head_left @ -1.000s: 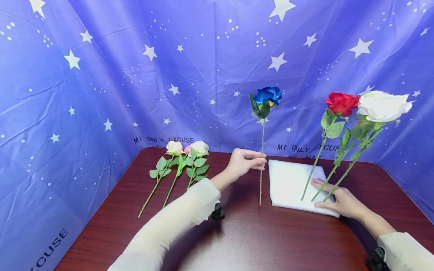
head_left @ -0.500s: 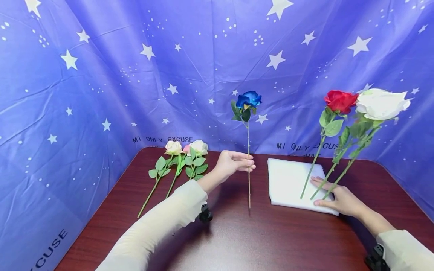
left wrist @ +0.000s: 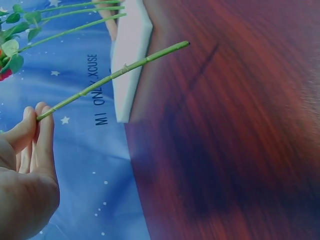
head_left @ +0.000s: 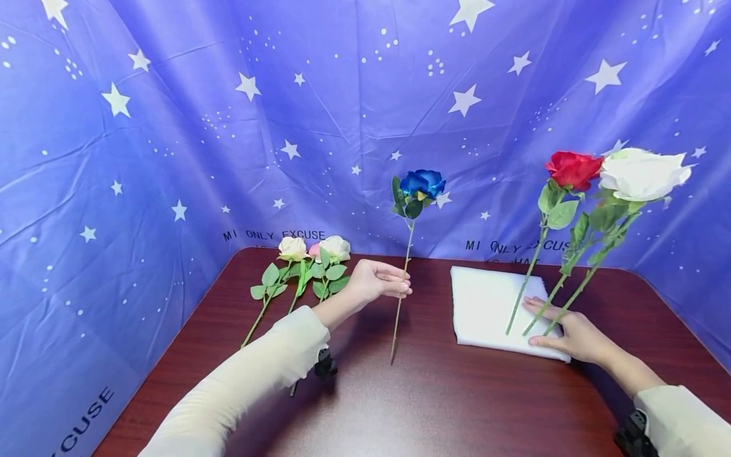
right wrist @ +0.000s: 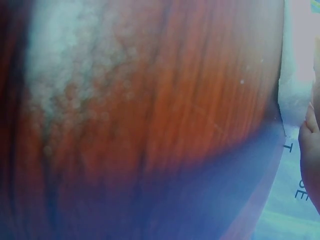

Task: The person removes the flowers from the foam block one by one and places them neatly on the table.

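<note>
My left hand (head_left: 377,281) pinches the stem of a blue artificial rose (head_left: 422,184) between thumb and fingertips. The rose leans slightly right, bloom up, and its bare stem end (left wrist: 182,45) hangs above the table in the left wrist view. On the right, my right hand (head_left: 577,339) rests with spread fingers on a white foam block (head_left: 485,304). Standing in that foam are a red rose (head_left: 573,170) and a large white rose (head_left: 645,174), with several green stems side by side. Only the edge of the right hand shows in the right wrist view.
On the left of the dark wooden table (head_left: 434,406) lie a cream rose (head_left: 293,249), a white rose (head_left: 334,249) and a pink bloom (head_left: 315,251) partly hidden between them. My left sleeve covers part of their stems. A blue star-patterned curtain (head_left: 354,114) surrounds the table.
My left hand has moved left, away from the foam block, carrying the blue rose, which now sits lower and tilts to the right. My right hand stays on the foam.
</note>
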The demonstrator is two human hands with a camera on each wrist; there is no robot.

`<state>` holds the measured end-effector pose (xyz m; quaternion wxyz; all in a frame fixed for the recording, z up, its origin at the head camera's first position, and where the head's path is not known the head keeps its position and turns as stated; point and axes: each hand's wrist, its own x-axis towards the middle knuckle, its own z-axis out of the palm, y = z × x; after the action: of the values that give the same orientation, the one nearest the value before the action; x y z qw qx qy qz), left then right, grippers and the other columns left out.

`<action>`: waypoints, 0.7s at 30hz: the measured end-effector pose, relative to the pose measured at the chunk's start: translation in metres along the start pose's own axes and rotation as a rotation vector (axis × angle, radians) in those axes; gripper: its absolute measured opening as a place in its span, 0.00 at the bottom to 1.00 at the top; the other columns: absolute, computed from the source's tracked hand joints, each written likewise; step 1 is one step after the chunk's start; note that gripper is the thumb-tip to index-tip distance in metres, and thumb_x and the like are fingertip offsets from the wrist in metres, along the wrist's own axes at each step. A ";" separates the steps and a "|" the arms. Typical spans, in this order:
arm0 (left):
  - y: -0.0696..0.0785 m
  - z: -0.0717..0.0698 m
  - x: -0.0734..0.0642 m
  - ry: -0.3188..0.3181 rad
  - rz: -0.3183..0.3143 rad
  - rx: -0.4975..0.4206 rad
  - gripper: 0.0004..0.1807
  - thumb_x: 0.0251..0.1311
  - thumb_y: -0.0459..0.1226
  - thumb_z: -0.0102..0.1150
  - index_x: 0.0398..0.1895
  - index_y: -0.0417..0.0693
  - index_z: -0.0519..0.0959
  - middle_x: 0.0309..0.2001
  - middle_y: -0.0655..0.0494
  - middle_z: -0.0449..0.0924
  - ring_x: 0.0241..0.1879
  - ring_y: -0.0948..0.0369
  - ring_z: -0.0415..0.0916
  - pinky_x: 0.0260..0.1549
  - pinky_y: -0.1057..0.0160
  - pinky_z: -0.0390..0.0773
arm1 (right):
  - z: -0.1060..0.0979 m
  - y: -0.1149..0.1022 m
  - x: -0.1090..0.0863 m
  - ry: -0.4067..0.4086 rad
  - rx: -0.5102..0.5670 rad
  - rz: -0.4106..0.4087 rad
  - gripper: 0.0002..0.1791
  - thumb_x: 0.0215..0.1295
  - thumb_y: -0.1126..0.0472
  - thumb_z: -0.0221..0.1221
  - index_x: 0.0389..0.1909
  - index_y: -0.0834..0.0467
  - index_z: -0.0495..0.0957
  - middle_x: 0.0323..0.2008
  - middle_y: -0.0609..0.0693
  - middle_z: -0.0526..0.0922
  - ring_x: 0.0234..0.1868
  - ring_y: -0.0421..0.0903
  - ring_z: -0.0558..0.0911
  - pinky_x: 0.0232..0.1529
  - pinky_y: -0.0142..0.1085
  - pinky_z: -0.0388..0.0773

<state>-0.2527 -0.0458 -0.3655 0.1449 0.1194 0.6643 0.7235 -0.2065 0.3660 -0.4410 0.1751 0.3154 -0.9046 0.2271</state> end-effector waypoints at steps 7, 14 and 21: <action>-0.006 -0.010 -0.007 0.082 -0.049 0.022 0.16 0.49 0.19 0.64 0.44 0.23 0.79 0.34 0.33 0.86 0.24 0.61 0.85 0.36 0.55 0.87 | 0.000 0.001 0.000 0.004 -0.001 -0.004 0.39 0.41 0.57 0.75 0.61 0.55 0.75 0.65 0.18 0.57 0.65 0.10 0.51 0.58 0.02 0.47; -0.012 -0.025 -0.019 0.112 -0.120 0.051 0.19 0.50 0.19 0.63 0.48 0.19 0.76 0.34 0.34 0.86 0.25 0.62 0.84 0.36 0.58 0.87 | 0.001 0.003 -0.001 0.015 0.007 -0.030 0.40 0.40 0.58 0.75 0.60 0.57 0.75 0.65 0.20 0.58 0.65 0.11 0.52 0.58 0.03 0.48; -0.021 -0.039 -0.030 0.138 -0.162 0.092 0.20 0.51 0.20 0.62 0.49 0.18 0.75 0.40 0.28 0.83 0.25 0.62 0.84 0.36 0.58 0.87 | 0.001 0.003 -0.002 0.019 -0.006 -0.027 0.40 0.40 0.58 0.75 0.60 0.56 0.75 0.65 0.20 0.57 0.65 0.11 0.52 0.58 0.03 0.47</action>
<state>-0.2383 -0.0911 -0.3891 0.1512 0.0217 0.7125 0.6849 -0.2074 0.3686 -0.4437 0.1879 0.3249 -0.8991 0.2252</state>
